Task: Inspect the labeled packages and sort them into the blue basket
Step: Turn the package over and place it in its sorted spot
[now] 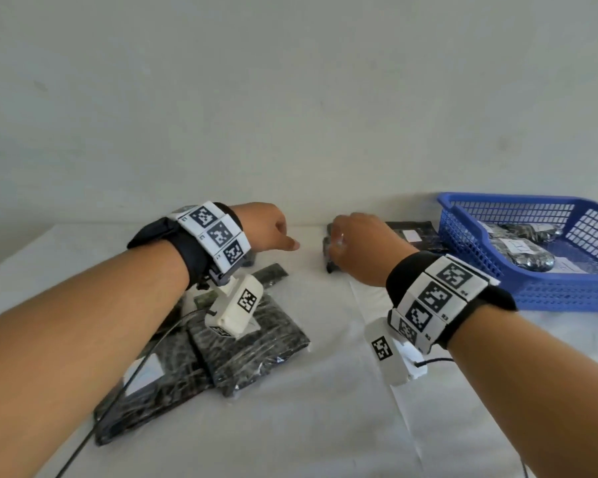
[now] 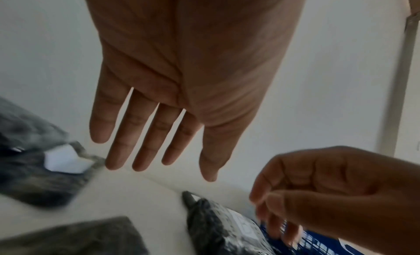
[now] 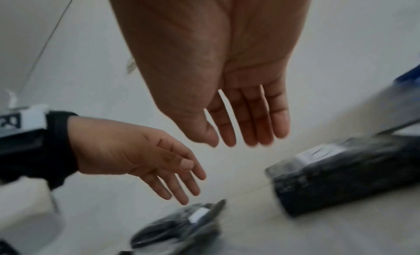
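- The table, draped in a white cloth, fills the lower half of the head view and runs back to a pale wall
- The blue basket stands at the table's far right; dark labeled packages already lie inside it, white labels up
- A stack of dark packages lies on the cloth at near left, under the left forearm, overlapping one another; a white label shows on the lowest one
- One more dark package with a white label lies flat just left of the basket, behind the right hand
- A smaller dark package sits on the cloth at the far middle, right under the right hand
- The left hand hovers above the cloth with straight, relaxed fingers and carries nothing
- The right hand hangs over the small package; its fingers are loose and slightly spread, empty, and I cannot tell whether the tips touch the wrapping
- Both wrists wear black bands with square black-and-white markers
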